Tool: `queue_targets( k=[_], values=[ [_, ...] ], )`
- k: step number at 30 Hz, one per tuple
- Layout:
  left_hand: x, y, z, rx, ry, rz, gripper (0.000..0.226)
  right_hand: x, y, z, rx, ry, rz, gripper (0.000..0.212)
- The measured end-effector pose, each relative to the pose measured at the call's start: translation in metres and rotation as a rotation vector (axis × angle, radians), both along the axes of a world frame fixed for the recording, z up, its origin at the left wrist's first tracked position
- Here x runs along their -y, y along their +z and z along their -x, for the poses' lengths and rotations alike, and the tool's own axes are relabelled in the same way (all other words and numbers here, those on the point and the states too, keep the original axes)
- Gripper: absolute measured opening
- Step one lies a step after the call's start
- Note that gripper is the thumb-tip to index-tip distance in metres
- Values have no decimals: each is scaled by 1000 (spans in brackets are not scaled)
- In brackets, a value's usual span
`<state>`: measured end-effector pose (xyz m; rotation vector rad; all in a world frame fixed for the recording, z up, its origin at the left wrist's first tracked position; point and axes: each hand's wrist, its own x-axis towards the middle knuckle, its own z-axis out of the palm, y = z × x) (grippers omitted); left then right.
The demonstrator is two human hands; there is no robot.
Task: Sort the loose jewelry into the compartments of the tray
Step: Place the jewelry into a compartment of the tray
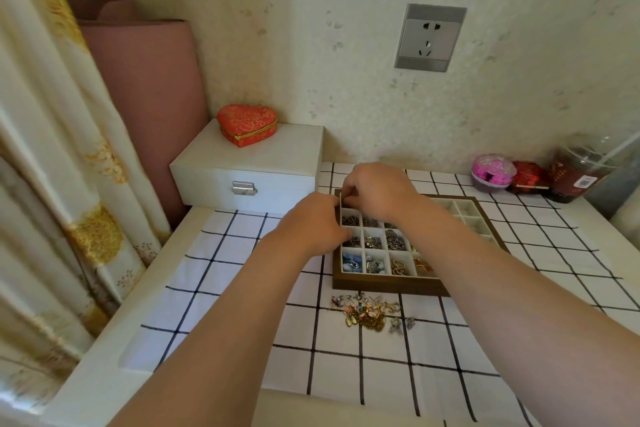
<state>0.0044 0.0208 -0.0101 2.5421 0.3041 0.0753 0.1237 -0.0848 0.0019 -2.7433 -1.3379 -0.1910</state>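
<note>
Your left hand [313, 222] and right hand [377, 189] meet over the tray's [388, 282] far-left corner, fingers pinched together, contents unclear.

I see soft, even daylight, warm yellowish cast, likely entering through the curtain [52, 149] on the left. Shadows are faint, no hard glare. Wide-angle bend curves the frame edges. Overall slightly soft; small pieces in the tray [388, 282] smear, jar [581, 170] at right is blurred.

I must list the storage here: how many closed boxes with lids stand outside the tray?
2: a white box left of the tray, and a red heart-shaped box on top of it. Objects at far right are unclear.
</note>
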Motion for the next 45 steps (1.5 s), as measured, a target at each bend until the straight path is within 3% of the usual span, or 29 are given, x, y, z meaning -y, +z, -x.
queue_targets(
  k=[5, 11, 16, 25, 31, 37, 45],
  values=[
    [0, -2, 1, 2, 3, -18, 38, 1, -8, 0, 39, 0, -87, 12],
    [5, -2, 6, 15, 26, -95, 40, 20, 13, -2, -251, -52, -321, 4],
    [15, 5, 16, 82, 16, -179, 51, 56, 38, 15, -347, -13, -330, 5],
    [33, 12, 52, 191, -259, -70, 15, 106, 41, 84, -490, 11, -80, 8],
    [37, 11, 73, 154, -344, -71, 15, 119, 40, 111, -482, 26, 141, 22],
    [39, 2, 81, 162, -350, -155, 13, 113, 42, 118, -397, 80, 330, 22],
    [48, 3, 79, 124, -335, -114, 10, 110, 40, 117, -455, 82, 300, 8]
  ],
)
